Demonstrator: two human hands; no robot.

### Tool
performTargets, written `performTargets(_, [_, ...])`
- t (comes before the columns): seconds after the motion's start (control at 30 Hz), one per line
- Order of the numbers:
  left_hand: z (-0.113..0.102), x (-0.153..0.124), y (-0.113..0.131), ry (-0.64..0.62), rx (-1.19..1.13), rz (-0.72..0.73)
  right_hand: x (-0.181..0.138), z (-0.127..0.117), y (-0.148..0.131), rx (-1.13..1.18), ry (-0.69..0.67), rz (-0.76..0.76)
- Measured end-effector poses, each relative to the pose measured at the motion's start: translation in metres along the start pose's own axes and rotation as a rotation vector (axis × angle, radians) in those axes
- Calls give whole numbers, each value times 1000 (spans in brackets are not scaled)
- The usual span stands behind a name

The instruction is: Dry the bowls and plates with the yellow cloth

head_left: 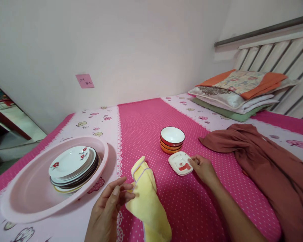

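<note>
My right hand pinches the right edge of a small square white dish with a red picture on it. The dish is low over the pink cloth, just in front of a stack of several bowls, white inside with red and orange outsides. Whether the dish rests on the cloth I cannot tell. My left hand hovers by the left side of a crumpled yellow cloth, fingers apart and with nothing in them. The yellow cloth lies between my two hands.
A pink basin on the left holds a stack of plates. The patterned bedspread covers the surface. At right lie a reddish-brown garment and stacked cushions, beside a white slatted rail. A pink note sticks to the wall.
</note>
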State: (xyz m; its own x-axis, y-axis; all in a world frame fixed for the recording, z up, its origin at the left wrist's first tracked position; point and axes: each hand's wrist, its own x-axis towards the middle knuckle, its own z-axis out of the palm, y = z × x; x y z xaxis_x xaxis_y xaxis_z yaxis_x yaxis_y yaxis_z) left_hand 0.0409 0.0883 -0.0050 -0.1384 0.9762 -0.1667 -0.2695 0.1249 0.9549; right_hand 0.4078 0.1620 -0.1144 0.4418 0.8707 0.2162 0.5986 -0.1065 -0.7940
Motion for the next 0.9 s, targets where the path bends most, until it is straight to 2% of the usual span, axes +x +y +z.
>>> performTargets(0.33, [4, 0, 2, -4, 26, -22, -6, 1, 3, -70, 21, 18])
performTargets(0.6, [6, -4, 4, 2, 10, -1, -8, 8, 0, -11, 5, 33])
performTargets(0.9, [5, -2, 4, -4, 12, -4, -7, 12, 10, 55, 30, 64])
